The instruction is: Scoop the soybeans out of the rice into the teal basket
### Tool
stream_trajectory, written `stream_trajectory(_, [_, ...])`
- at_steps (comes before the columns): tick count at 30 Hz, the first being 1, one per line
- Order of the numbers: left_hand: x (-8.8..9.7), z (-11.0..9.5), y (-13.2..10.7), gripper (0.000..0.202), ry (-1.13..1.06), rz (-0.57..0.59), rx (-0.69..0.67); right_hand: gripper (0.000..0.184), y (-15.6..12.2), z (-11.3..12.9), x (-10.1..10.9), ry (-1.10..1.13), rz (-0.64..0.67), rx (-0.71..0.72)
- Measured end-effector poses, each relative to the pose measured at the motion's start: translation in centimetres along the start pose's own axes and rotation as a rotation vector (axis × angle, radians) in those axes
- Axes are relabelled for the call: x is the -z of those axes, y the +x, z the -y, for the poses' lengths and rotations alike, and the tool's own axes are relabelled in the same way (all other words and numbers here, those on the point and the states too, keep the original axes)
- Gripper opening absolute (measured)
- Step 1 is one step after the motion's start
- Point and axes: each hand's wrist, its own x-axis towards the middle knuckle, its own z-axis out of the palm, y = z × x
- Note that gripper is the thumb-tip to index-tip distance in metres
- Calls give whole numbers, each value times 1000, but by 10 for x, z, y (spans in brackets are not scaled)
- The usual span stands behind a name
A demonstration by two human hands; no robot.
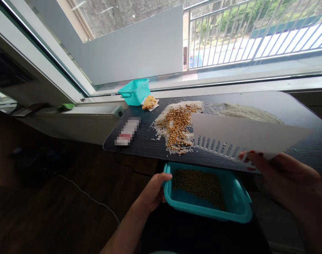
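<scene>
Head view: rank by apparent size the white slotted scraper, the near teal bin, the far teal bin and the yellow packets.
1. near teal bin and white slotted scraper: about alike, both close to the camera, so not ranked.
2. far teal bin, though it sits farther away.
3. yellow packets.

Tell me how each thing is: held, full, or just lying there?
near teal tub, held at its rim by the left hand, partly filled with beans
white slotted scoop, held by the right hand, tilted above the table
bean and rice pile, spread loose on the table
far teal tub, upright, far back, nobody touching it
</scene>
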Motion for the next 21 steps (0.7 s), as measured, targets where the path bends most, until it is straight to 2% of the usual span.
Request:
stream_trajectory(3, [15, -1, -6, 28, -29, -35, -3, 25, 21, 3, -28, 61, 135, 45])
stream_trajectory(7, [32, -2, -14, 25, -69, -83, -10, 27, 37, 7, -51, -3, 176, 84])
stream_trajectory(11, [37, -3, -16, 25, -100, -74, -23, 27, 36, 8, -57, -22, 196, 118])
stream_trajectory(21, [31, -2, -17, 23, -161, -54, -47, 25, 27, 10, -57, -3, 283, 155])
